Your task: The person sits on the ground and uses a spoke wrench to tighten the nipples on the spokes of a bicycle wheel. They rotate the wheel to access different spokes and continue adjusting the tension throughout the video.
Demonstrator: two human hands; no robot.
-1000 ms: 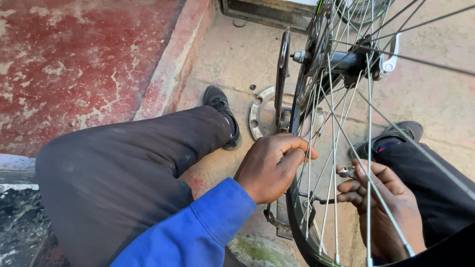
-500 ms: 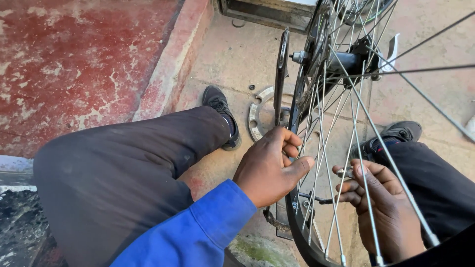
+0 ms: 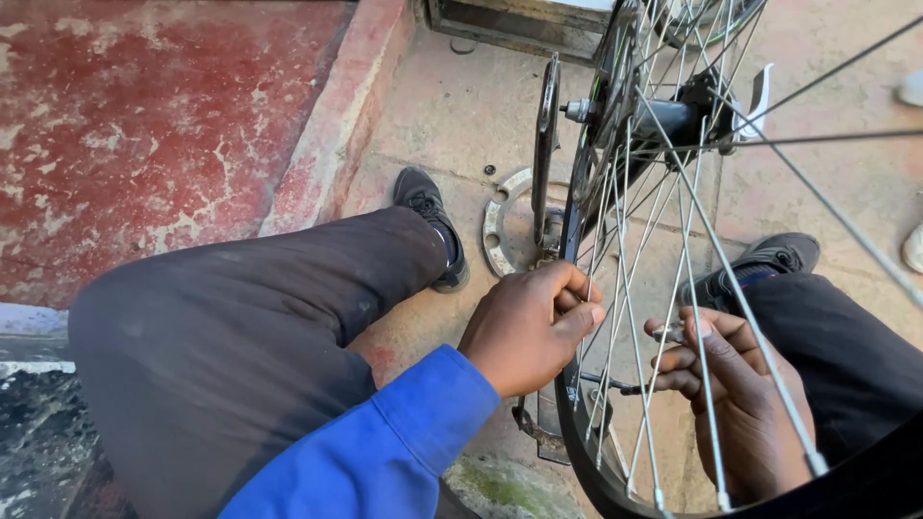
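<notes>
Concrete floor | left hand (image 3: pixel 529 327) grip closed on wheel rim (image 3: pixel 577 432) | right hand (image 3: pixel 731 404) pinching spoke (image 3: pixel 697 327)

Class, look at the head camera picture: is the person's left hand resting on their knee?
No, the left hand grips the bicycle wheel's rim among the spokes, away from the knee.
</notes>
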